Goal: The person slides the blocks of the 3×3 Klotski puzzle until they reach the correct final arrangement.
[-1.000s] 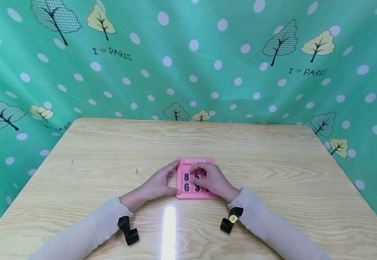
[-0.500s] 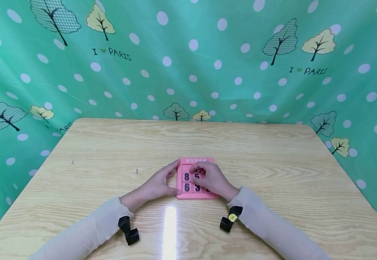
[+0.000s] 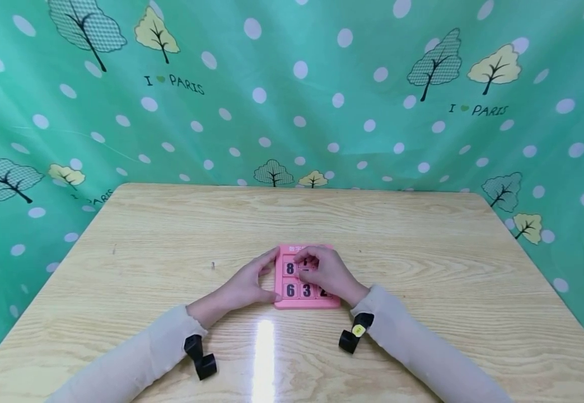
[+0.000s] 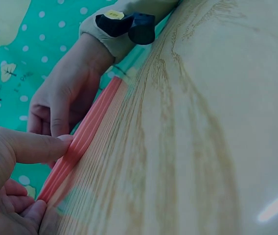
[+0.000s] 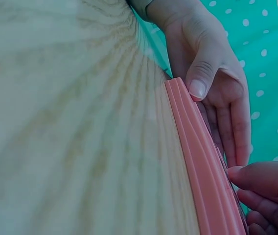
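A pink number slide puzzle (image 3: 307, 304) lies flat on the table, with white characters along its top edge. Its black-numbered tiles include an 8 tile (image 3: 289, 268) at the left, above a 6 tile (image 3: 290, 290), with a 3 tile (image 3: 306, 290) beside that. My left hand (image 3: 245, 285) grips the frame's left side, thumb at the near corner and fingers toward the far one. My right hand (image 3: 328, 272) bends over the tiles, thumb and index fingertips at the 8 tile's right edge. It covers much of the right columns.
The wooden table (image 3: 171, 224) surrounds the puzzle, with a bright light reflection in front. Behind hangs a green dotted curtain (image 3: 297, 120) with tree prints. A black strap-on camera (image 3: 200, 358) sits on the left wrist, another black camera (image 3: 354, 334) on the right.
The 8 tile has slid slightly away from the person, leaving a gap above the 6. My right fingertips have shifted a little with it. The left hand stays in place.
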`<state>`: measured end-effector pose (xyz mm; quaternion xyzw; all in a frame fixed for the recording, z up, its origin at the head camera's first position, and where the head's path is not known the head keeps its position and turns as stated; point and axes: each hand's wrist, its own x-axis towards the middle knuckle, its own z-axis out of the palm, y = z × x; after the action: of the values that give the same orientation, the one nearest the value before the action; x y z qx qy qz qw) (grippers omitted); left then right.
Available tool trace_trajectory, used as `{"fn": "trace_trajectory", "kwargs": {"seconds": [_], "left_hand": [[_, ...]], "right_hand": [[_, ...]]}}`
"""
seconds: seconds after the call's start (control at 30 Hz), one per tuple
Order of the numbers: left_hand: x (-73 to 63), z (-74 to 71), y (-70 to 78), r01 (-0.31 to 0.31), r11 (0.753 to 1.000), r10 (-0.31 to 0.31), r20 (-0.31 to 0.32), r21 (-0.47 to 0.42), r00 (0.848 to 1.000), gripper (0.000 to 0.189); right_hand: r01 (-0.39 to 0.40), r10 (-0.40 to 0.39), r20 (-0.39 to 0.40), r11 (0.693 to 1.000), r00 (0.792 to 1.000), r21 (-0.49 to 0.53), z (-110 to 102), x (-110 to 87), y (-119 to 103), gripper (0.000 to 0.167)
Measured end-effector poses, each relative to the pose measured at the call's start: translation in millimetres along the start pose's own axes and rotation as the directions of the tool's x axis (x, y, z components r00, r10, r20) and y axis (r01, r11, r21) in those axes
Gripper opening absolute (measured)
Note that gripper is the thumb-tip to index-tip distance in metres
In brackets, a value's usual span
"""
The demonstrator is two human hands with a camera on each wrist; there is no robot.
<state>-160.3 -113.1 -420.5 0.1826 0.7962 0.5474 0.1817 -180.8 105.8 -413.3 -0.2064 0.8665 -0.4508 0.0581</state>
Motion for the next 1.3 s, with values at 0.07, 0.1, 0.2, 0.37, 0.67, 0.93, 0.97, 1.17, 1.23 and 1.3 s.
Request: {"fn": "trace_trajectory", "kwargs": {"seconds": [0.07,0.1,0.2,0.37,0.67,0.93,0.97,1.17,1.23,1.3], "left_hand": [[0.5,0.0,-0.1,-0.002,1.0,0.002,0.0,-0.001,1.0,0.1],[0.7,0.0,-0.1,-0.004,1.0,0.004,0.0,-0.002,1.0,0.1],[1.1,-0.3,0.2,-0.006,1.0,0.006,0.001,0.0,1.0,0.1],[1.2,-1.4,0.5,0.001,1.0,-0.001,-0.003,0.008,1.0,0.1],[1.5,-1.9,-0.4,-0.011,1.0,0.011,0.003,0.003,1.0,0.1],[-0.8,0.0,-1.8,0.013,1.0,-0.013,-0.004,0.027,1.0,0.099],[-0.9,0.0,-1.8,0.011,1.0,-0.011,-0.006,0.026,1.0,0.099],[-0.9,-0.5,-0.4,-0.002,1.0,0.002,-0.003,0.025,1.0,0.099],[-1.1,-0.5,0.0,0.0,1.0,0.0,0.003,0.016,1.0,0.099],[-1.2,-0.7,0.1,0.001,1.0,-0.001,0.005,0.006,1.0,0.099]], "right_hand": [[-0.008,0.008,-0.003,1.0,1.0,-0.007,-0.6,1.3,-0.1,0.024],[-0.017,0.017,-0.006,1.0,1.0,-0.009,-0.9,1.9,-0.3,0.024],[-0.025,0.025,-0.017,0.999,1.0,-0.02,-1.5,3.9,-0.4,0.023],[-0.02,0.02,-0.027,0.999,0.999,-0.028,-1.4,7.6,0.3,0.023],[-0.03,0.029,-0.038,0.999,0.999,-0.025,0.2,11.3,3.6,0.024],[-0.035,0.034,-0.054,0.999,0.998,-0.028,3.0,12.2,6.4,0.023],[-0.035,0.034,-0.056,0.999,0.998,-0.027,3.0,12.5,6.2,0.023],[-0.023,0.021,-0.054,0.999,0.998,-0.03,1.2,13.3,5.8,0.024],[-0.009,0.008,-0.044,0.999,0.999,-0.033,-0.7,11.4,4.8,0.025],[0.004,-0.005,-0.03,1.0,1.0,-0.016,-2.7,8.2,2.7,0.025]]}}
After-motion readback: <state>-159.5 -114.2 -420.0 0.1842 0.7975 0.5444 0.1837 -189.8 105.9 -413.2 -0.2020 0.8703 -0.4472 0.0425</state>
